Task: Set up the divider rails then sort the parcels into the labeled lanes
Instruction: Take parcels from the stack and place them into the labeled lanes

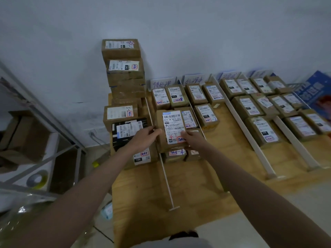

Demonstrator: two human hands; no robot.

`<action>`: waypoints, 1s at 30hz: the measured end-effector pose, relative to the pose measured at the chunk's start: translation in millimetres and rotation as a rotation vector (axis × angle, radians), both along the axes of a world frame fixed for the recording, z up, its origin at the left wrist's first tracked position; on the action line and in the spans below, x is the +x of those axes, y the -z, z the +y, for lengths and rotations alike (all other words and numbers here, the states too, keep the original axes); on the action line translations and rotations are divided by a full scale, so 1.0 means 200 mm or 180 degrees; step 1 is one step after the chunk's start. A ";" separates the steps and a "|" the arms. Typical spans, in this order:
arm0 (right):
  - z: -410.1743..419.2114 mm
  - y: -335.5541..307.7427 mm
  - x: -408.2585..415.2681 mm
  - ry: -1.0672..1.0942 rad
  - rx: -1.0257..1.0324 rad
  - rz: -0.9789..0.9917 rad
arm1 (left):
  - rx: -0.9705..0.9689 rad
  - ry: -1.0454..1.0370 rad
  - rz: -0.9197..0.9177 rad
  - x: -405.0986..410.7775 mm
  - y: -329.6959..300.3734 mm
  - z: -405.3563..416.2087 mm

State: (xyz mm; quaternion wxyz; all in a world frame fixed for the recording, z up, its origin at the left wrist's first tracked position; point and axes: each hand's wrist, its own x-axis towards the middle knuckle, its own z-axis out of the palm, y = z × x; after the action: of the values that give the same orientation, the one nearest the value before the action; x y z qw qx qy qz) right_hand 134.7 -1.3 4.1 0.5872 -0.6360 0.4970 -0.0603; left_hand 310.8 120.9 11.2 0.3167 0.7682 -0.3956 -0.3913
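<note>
Both hands held one parcel (171, 130) over the first lane.
Left hand (146, 136) and right hand (194, 138) gripped its sides, fingers curled around it, beside the white divider rail (165, 178).

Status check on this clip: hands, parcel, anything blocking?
Left hand and right hand grip one parcel, held over the first lane. Rails down. Parcels already under it.
</note>
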 end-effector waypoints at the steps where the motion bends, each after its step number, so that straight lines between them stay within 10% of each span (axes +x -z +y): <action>1: 0.00 0.00 -0.03 0.0040 -0.0074 0.0062 | -0.0013 0.0069 -0.0063 -0.02 0.01 0.00; 17: 0.17 0.19 -0.64 -0.0346 -0.0478 0.0596 | 0.0660 0.0314 -0.2558 -0.61 0.31 0.31; 30: 0.25 0.56 -0.71 -0.0720 -0.0118 0.0912 | 0.1052 0.0081 -0.2624 -0.78 0.40 0.57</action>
State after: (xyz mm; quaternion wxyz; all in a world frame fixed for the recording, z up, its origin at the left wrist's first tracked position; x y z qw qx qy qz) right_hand -6.9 48.2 -107.3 0.5016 -0.7006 0.4998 0.0883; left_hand 154.7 235.6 -68.5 0.0005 0.8954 -0.4304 -0.1141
